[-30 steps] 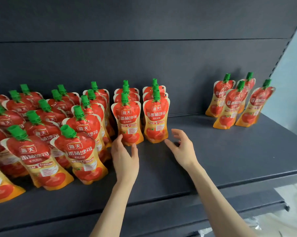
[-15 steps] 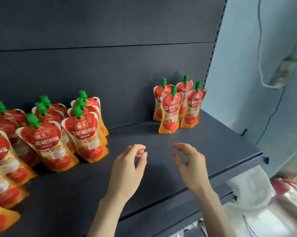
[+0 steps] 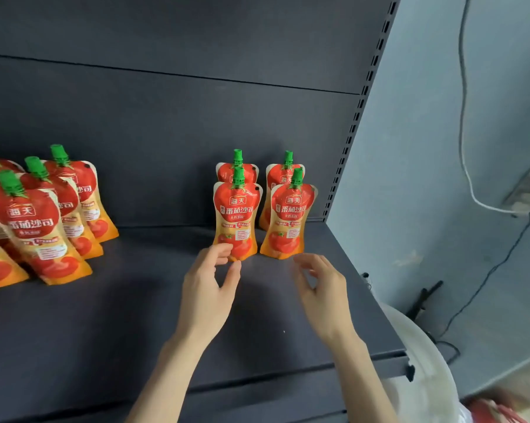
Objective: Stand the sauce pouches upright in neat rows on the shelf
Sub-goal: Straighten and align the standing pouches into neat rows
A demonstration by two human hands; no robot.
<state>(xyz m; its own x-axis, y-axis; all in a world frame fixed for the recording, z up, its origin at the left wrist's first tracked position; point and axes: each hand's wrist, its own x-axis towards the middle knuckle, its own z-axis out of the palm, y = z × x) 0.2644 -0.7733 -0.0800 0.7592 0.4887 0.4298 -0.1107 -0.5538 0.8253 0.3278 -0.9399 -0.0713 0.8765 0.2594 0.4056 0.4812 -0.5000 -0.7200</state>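
Red and orange tomato sauce pouches with green caps stand on a dark grey shelf (image 3: 135, 315). At the back right, two short rows stand side by side: a front left pouch (image 3: 237, 218) and a front right pouch (image 3: 288, 221), each with one pouch behind it. My left hand (image 3: 210, 288) is open, its fingertips touching the bottom edge of the front left pouch. My right hand (image 3: 321, 288) is open and empty, just below and right of the front right pouch, apart from it. Several more pouches (image 3: 34, 227) stand in rows at the left.
The shelf's slotted upright (image 3: 358, 114) and right end sit close beside the right pouches. A pale blue wall (image 3: 425, 148) with hanging cables lies beyond. A white bag (image 3: 425, 377) sits below the shelf's right front corner. Bare shelf lies between the two pouch groups.
My view has swung right and both hands have travelled from the left rows across the bare shelf to the group at the right end. My left fingertips now touch the front left pouch.
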